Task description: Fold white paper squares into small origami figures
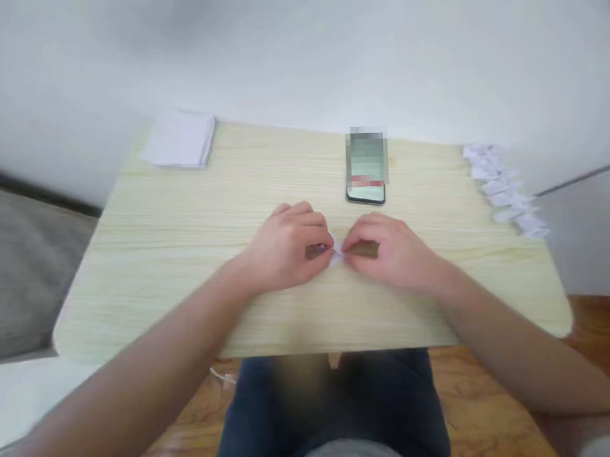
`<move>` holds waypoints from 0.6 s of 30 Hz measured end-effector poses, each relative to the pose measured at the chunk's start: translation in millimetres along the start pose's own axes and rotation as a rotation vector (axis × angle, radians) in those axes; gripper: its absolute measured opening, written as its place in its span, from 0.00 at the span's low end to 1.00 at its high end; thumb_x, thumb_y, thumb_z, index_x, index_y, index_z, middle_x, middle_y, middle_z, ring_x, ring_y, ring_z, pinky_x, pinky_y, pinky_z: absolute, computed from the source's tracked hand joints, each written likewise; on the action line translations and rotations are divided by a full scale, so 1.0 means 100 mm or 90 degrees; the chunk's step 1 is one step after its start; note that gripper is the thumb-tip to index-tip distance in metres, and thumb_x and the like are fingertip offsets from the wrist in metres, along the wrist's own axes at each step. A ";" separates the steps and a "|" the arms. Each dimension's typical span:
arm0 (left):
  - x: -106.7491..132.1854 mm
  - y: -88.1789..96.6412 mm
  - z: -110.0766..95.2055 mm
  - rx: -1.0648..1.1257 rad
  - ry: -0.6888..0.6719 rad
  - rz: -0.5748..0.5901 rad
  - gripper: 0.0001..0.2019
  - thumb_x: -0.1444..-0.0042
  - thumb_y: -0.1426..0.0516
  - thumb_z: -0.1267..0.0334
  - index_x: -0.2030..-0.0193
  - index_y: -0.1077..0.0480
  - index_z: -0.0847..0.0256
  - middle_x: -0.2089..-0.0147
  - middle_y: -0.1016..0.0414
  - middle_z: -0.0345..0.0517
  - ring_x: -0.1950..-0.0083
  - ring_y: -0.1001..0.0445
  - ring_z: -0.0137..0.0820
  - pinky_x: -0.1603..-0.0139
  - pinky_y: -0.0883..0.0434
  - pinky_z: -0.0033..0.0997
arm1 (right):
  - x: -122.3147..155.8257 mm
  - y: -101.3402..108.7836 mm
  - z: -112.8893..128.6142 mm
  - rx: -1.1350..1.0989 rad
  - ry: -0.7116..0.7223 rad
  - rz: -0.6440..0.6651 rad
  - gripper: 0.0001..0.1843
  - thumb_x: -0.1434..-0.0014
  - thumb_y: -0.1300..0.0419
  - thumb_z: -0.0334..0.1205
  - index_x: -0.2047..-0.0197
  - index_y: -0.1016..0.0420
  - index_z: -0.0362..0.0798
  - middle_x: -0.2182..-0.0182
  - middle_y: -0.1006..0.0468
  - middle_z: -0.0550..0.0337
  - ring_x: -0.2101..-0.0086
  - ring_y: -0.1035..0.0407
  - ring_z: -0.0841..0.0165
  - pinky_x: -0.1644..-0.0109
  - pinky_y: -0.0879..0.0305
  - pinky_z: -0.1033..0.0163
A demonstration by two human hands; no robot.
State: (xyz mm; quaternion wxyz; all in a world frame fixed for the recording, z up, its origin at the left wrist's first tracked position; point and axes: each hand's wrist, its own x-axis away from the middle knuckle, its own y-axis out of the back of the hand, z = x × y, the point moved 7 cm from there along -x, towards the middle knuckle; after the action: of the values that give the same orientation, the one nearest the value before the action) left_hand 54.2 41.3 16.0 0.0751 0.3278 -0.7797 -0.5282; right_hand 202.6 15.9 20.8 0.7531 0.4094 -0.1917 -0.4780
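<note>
A small piece of folded white paper (337, 249) is pinched between my two hands, just above the middle of the table. My left hand (298, 245) grips its left side with thumb and fingertips. On the other side my right hand (383, 249) holds the paper in a pinch of thumb and forefinger. Much of the paper is hidden behind the fingertips, so its full shape cannot be made out. Beyond my right hand lies a phone (366, 194) with its screen lit.
The pale wood-grain table (263, 170) stands against a white wall. A stack of white paper sheets (179, 139) lies at the back left. Along the right edge runs a row of several folded white paper pieces (504, 193). A grey cushioned surface (31, 271) is at the left.
</note>
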 end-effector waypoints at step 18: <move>-0.04 -0.03 0.10 0.073 0.124 0.006 0.07 0.38 0.40 0.59 0.65 0.21 0.53 0.60 0.20 0.42 0.53 0.28 0.38 0.49 0.35 0.42 | 0.10 -0.12 -0.11 -0.010 -0.069 -0.077 0.04 0.39 0.34 0.35 0.66 0.23 0.50 0.68 0.23 0.60 0.62 0.31 0.62 0.55 0.41 0.54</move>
State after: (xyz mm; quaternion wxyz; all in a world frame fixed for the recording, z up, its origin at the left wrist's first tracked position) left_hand 54.2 50.5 10.3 0.1339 0.3779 -0.7992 -0.4478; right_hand 208.0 9.2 3.8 0.7146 0.3878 -0.2038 -0.5454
